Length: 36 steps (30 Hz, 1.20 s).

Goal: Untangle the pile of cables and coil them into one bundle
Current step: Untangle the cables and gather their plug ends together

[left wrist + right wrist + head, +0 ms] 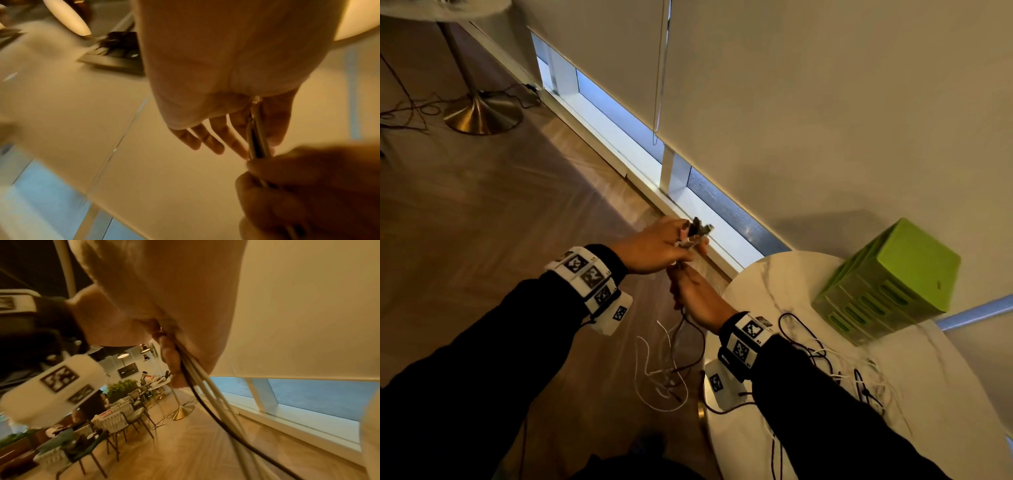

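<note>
left hand [654, 248] pinches cables [697, 233] | right hand [697, 298] grips them below | plug types blurred

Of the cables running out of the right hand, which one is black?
In the right wrist view, the black cable is the leftmost strand leaving the right hand; the pale cables beside it are whitish.
</note>
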{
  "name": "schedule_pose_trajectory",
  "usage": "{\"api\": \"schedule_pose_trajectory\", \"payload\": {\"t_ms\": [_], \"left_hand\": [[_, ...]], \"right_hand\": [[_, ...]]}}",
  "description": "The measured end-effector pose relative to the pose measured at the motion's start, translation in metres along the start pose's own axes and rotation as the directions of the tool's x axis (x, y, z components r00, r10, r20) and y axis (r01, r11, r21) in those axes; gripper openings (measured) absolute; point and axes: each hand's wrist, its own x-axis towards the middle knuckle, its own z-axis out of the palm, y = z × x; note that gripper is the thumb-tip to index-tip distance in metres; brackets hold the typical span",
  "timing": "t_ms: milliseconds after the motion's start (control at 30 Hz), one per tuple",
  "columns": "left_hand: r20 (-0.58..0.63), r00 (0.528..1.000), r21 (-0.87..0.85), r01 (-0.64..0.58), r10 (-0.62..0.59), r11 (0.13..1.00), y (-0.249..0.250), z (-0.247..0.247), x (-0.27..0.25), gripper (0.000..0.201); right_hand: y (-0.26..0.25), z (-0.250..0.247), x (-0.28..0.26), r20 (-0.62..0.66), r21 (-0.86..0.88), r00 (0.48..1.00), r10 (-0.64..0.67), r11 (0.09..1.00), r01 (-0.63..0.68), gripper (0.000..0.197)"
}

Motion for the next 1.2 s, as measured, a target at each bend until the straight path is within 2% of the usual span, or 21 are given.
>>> {"api": "schedule_pose_trajectory", "payload": {"t_ms": [100,167,233,267,333,400,467,533,567,600,633,667,700,733,800,833,900,967,1033,1100,1200], "left_hand": [[-0.036,0.999,-0.235,-0.037,0.030,0.971,0.001,0.016,0.001,0.026],[-0.095,0.995,-0.518,-0.073,0.027,0.852,-0.014,0.026,-0.002,0.054],[0.003,0.999,-0.658,-0.029,0.040,0.753,-0.034,0.041,-0.008,0.079],[0.115,0.993,-0.624,0.045,0.034,0.780,-0.041,0.050,-0.011,0.080],[0.347,0.937,-0.305,0.150,-0.037,0.940,-0.048,0.066,-0.010,0.056],[0.429,0.902,-0.017,0.059,-0.046,0.998,-0.058,0.073,0.005,0.017],[0.248,0.968,0.081,0.008,-0.028,0.997,-0.072,0.062,0.017,0.014],[-0.106,0.993,0.164,-0.037,0.055,0.986,-0.092,0.038,0.027,0.016],[-0.277,0.954,0.239,-0.050,0.118,0.970,-0.098,0.029,0.028,0.017],[-0.443,0.881,0.277,-0.043,0.167,0.960,-0.101,0.024,0.026,0.020],[-0.533,0.836,0.238,0.002,0.129,0.971,-0.100,0.024,0.022,0.021],[-0.523,0.852,0.132,0.041,0.034,0.990,-0.100,0.028,0.017,0.022],[-0.378,0.921,0.042,0.116,-0.092,0.992,-0.098,0.038,0.011,0.020],[-0.131,0.968,0.019,0.219,-0.214,0.976,-0.099,0.049,0.007,0.018],[0.285,0.910,0.168,0.261,-0.301,0.950,-0.101,0.069,-0.001,0.034],[0.372,0.886,0.234,0.199,-0.276,0.952,-0.099,0.075,-0.004,0.049],[0.331,0.931,0.215,0.086,-0.156,0.973,-0.091,0.082,-0.004,0.065],[0.241,0.969,-0.063,0.073,-0.056,0.995,-0.074,0.084,-0.001,0.071],[0.189,0.981,-0.320,0.022,0.041,0.947,-0.051,0.089,0.001,0.077],[0.131,0.978,-0.393,-0.098,0.161,0.914,-0.029,0.092,0.010,0.060],[0.064,0.987,-0.450,-0.103,0.147,0.887,0.004,0.087,0.022,0.041]], "right_hand": [[-0.009,-0.019,-0.001,-0.052,0.049,0.997,0.059,0.997,-0.057,0.026],[-0.011,-0.029,-0.002,-0.103,0.227,0.993,0.062,0.973,-0.037,0.025],[-0.014,-0.038,-0.006,-0.093,0.499,0.993,0.072,0.866,-0.016,0.023],[-0.017,-0.041,-0.009,-0.054,0.604,0.996,0.066,0.797,-0.020,0.027],[-0.024,-0.046,-0.015,0.046,0.710,0.999,0.008,0.703,-0.039,0.032],[-0.034,-0.049,-0.024,0.111,0.741,0.991,-0.069,0.670,-0.037,0.030],[-0.043,-0.051,-0.031,0.093,0.714,0.985,-0.142,0.700,0.033,0.029],[-0.044,-0.055,-0.034,0.001,0.603,0.980,-0.197,0.782,0.156,0.033],[-0.043,-0.057,-0.035,-0.048,0.533,0.977,-0.206,0.823,0.199,0.036],[-0.042,-0.058,-0.035,-0.100,0.481,0.976,-0.193,0.850,0.217,0.036],[-0.039,-0.059,-0.034,-0.154,0.461,0.973,-0.170,0.859,0.222,0.033],[-0.036,-0.060,-0.033,-0.196,0.464,0.970,-0.146,0.857,0.223,0.030],[-0.033,-0.060,-0.032,-0.229,0.481,0.966,-0.121,0.849,0.220,0.029],[-0.029,-0.061,-0.031,-0.254,0.499,0.963,-0.094,0.840,0.213,0.030],[-0.018,-0.060,-0.031,-0.258,0.514,0.965,-0.049,0.839,0.180,0.029],[-0.012,-0.060,-0.031,-0.247,0.503,0.969,-0.029,0.851,0.153,0.026],[0.001,-0.061,-0.033,-0.220,0.486,0.976,-0.005,0.867,0.113,0.021],[0.011,-0.061,-0.036,-0.209,0.519,0.978,0.019,0.849,0.094,0.018],[0.018,-0.059,-0.041,-0.204,0.521,0.979,0.018,0.848,0.093,0.019],[0.025,-0.052,-0.045,-0.223,0.431,0.975,0.006,0.897,0.093,0.016],[0.035,-0.040,-0.055,-0.203,0.170,0.978,-0.054,0.981,0.090,0.020]]}}
